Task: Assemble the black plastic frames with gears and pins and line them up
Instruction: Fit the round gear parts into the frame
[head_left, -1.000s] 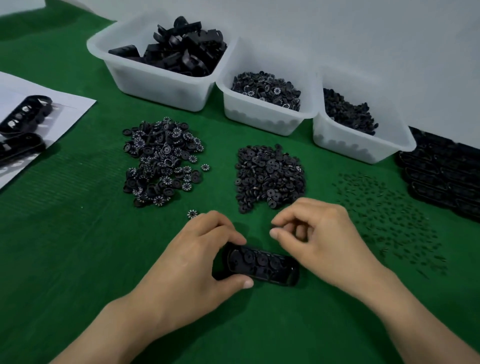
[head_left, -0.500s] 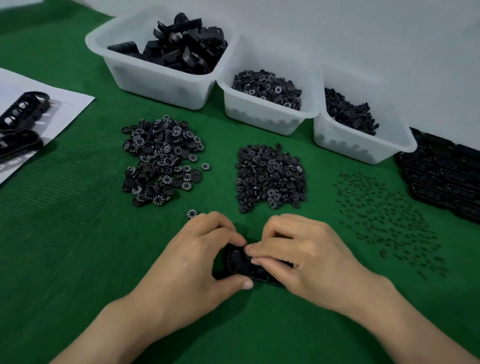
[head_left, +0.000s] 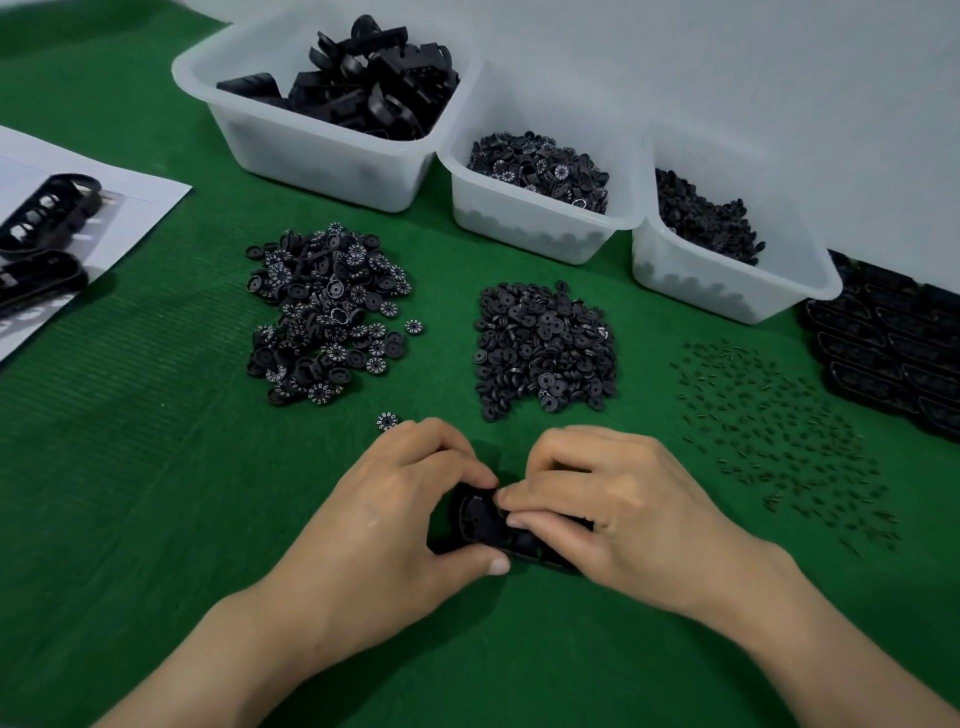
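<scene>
A black plastic frame (head_left: 480, 522) lies on the green mat near the front, mostly covered by both hands. My left hand (head_left: 395, 519) grips its left end, thumb under and fingers over. My right hand (head_left: 613, 512) lies over the frame's right part with its fingertips curled onto the frame's top; whether they pinch a small part is hidden. Behind lie a pile of numbered gears (head_left: 324, 317), a pile of plain black gears (head_left: 543, 351) and scattered pins (head_left: 779, 431). Finished frames (head_left: 893, 348) are lined up at the right edge.
Three white tubs stand along the back: frames (head_left: 291, 135), numbered gears (head_left: 524, 228), small black parts (head_left: 727, 291). A white paper sheet (head_left: 130, 208) with two black frames lies at the left. One loose numbered gear (head_left: 387, 421) sits just behind my left hand.
My right hand came down from above the frame onto it and slid left until its fingertips met my left fingers. The left hand kept its grip.
</scene>
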